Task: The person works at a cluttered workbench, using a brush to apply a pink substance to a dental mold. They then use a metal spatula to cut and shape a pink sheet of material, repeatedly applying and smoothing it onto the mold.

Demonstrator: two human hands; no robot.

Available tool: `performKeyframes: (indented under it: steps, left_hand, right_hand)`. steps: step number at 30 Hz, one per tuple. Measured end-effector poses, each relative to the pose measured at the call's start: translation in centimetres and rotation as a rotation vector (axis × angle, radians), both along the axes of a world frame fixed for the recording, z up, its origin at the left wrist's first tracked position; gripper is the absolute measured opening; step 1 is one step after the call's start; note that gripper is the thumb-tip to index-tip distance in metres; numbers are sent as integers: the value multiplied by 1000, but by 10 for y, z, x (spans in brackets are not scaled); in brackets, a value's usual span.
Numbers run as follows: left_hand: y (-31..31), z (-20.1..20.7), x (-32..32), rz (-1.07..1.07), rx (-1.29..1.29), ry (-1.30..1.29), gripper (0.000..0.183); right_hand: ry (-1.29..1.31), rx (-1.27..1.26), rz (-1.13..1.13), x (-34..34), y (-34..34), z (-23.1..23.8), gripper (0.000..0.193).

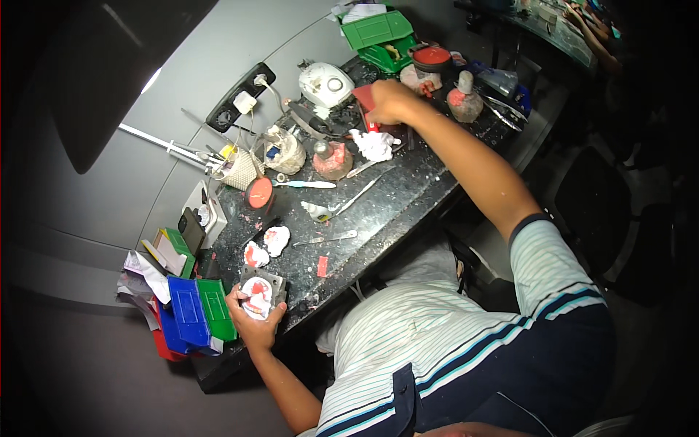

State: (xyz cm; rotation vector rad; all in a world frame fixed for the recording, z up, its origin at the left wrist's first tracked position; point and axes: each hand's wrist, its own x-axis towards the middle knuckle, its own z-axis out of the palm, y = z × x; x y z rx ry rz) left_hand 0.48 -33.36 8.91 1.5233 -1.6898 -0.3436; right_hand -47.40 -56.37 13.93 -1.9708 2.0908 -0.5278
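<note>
At the lower left of the bench, my left hand [256, 329] grips a grey metal dental flask [277, 281]. White plaster [252, 306] with a red wax patch fills its top. My right hand [392, 103] reaches to the far side, fingers bent down over a flat red wax sheet [363, 96]; the fingertips are partly hidden. Just below that hand are a red-handled item [372, 124] and a crumpled white cloth [375, 146]. Two plaster pieces with red marks, one nearer [255, 254] and one farther [277, 239], lie beyond the flask, with a small red wax piece [322, 266] to their right.
Blue bins [189, 309] and a green bin [217, 309] stand at the left edge, a lidded green box [377, 30] at the back. Spirit lamps [333, 161], a white device [325, 84], a tool cup [239, 172], a knife [325, 238] and a toothbrush [309, 184] occupy the bench.
</note>
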Motion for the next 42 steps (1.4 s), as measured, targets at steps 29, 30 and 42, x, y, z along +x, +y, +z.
performKeyframes:
  steps: [29,30,42]
  left_hand:
    - [-7,5,8,-52,50,-96,101]
    - [-7,4,11,-112,49,-36,102]
    - [0,62,1,-56,-2,-211,90]
  right_hand:
    - [157,-65,-29,21,-20,-20,28]
    - [127,-86,-12,26,-20,-13,30]
    - [588,239,80,39,-2,68,76]
